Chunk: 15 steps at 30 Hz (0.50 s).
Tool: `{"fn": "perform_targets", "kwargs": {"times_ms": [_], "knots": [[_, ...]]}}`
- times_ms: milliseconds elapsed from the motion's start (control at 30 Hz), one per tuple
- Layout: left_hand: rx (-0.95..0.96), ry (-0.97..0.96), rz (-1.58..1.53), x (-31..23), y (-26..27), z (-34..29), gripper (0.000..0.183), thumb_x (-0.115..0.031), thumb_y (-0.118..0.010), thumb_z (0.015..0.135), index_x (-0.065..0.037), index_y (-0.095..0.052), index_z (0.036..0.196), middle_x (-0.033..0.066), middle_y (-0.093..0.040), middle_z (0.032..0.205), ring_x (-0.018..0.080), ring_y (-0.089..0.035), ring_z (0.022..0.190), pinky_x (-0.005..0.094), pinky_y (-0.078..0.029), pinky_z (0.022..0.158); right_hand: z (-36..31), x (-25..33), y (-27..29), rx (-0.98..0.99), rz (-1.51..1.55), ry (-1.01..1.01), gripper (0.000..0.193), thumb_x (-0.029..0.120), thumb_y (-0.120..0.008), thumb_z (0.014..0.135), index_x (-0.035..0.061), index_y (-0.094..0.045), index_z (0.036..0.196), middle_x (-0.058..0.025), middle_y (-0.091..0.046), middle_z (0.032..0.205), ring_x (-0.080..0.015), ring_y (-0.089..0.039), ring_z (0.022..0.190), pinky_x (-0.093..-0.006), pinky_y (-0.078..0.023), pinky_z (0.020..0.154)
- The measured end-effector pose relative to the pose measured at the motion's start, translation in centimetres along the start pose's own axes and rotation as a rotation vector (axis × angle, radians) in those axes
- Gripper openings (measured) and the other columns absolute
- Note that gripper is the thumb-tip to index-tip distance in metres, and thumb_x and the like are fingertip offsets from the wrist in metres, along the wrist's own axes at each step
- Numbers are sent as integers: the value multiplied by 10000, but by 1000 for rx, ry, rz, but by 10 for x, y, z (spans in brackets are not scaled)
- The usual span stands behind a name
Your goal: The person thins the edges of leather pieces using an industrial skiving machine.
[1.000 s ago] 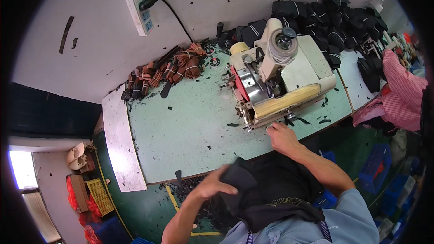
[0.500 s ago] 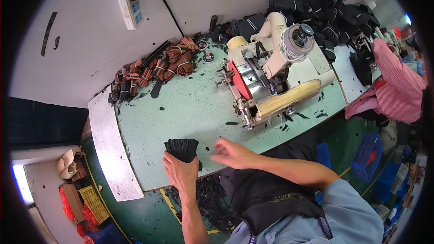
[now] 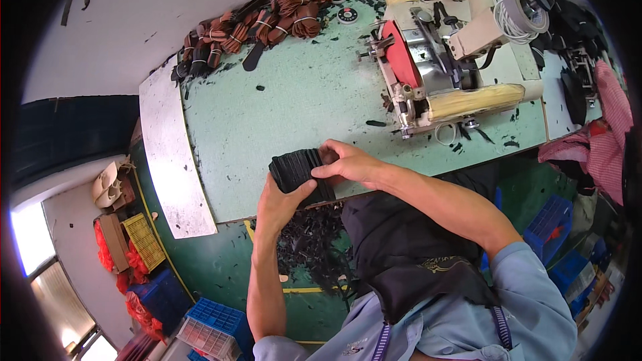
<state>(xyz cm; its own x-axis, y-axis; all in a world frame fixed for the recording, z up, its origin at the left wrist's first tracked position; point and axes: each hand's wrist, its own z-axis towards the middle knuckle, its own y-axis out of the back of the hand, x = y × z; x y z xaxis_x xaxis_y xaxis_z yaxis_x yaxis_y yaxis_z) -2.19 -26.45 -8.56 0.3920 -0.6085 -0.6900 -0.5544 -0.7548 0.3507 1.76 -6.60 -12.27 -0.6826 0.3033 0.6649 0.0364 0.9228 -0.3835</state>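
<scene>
A thick stack of thin black leather-like pieces (image 3: 293,170) stands on edge close to the near edge of the green table (image 3: 267,117). Its left and lower side is wrapped by my left hand (image 3: 275,202), the thumb lying across the front. At the stack's right end my right hand (image 3: 353,164) is closed on the black pieces, thumb in front and fingers behind. How many pieces the right hand pinches cannot be made out.
A skiving-type machine (image 3: 455,53) with a red guard stands on the table at the right. Rubber-banded bundles of brown pieces (image 3: 267,23) lie along the wall. Black scraps (image 3: 317,244) heap below the table edge. Blue crates (image 3: 217,327) stand at lower left.
My right hand has come from open space beside the stack onto its right end. My left hand still holds the stack. The whole view has shifted, with the table higher in it.
</scene>
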Motion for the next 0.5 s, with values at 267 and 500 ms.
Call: {"fn": "perform_targets", "kwargs": {"times_ms": [267, 500], "knots": [[-71, -13, 154, 2, -10, -3, 1125, -426, -836, 689, 61, -174, 1457, 257, -541, 1274, 346, -559, 1184, 397, -438, 997, 1, 6, 6, 76, -12, -52, 351, 163, -736, 809, 17, -539, 1060, -83, -572, 1003, -165, -576, 898, -311, -510, 745], [-49, 19, 206, 3, -11, 1, 1173, -462, -851, 658, 90, -170, 1437, 290, -467, 1334, 369, -513, 1232, 415, -429, 1011, 4, 12, 3, 51, -138, -79, 213, 138, -704, 827, 30, -572, 955, -40, -575, 908, -127, -567, 828, -290, -507, 717]]}}
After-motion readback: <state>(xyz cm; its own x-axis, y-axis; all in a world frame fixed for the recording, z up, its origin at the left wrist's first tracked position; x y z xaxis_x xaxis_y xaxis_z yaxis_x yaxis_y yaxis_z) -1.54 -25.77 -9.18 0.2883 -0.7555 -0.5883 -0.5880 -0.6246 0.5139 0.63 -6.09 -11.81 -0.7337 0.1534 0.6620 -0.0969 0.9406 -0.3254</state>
